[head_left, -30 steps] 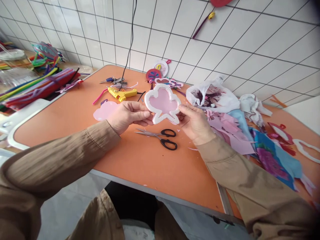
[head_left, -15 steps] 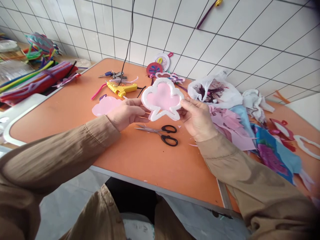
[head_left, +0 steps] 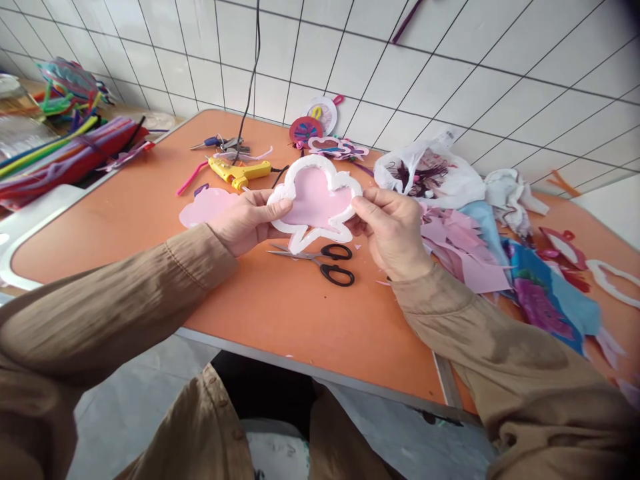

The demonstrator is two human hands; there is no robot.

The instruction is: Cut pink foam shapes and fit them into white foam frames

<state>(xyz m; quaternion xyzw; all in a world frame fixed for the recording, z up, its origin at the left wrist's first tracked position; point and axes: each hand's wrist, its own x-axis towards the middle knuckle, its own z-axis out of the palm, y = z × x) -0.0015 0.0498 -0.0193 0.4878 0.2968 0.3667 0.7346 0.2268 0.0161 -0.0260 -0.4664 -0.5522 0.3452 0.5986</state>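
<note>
I hold a pink foam shape with a thick white rim (head_left: 314, 200) up above the orange table (head_left: 280, 313). My left hand (head_left: 245, 220) pinches its left edge with thumb on top. On the other side my right hand (head_left: 393, 230) grips its right edge. Black-handled scissors (head_left: 325, 260) lie on the table just below the shape. A flat pink cut-out (head_left: 205, 205) rests behind my left hand.
A yellow glue gun (head_left: 239, 172) with a black cord lies at the back, beside small pliers (head_left: 220, 143). Pipe cleaners (head_left: 65, 157) are heaped at left. A white plastic bag (head_left: 430, 177) and piled foam scraps (head_left: 500, 260) fill the right side. Finished decorations (head_left: 320, 133) lean by the tiled wall.
The shape has turned counter-clockwise between my hands and tilted flatter. My left thumb has slid onto its left rim. The camera view has shifted slightly.
</note>
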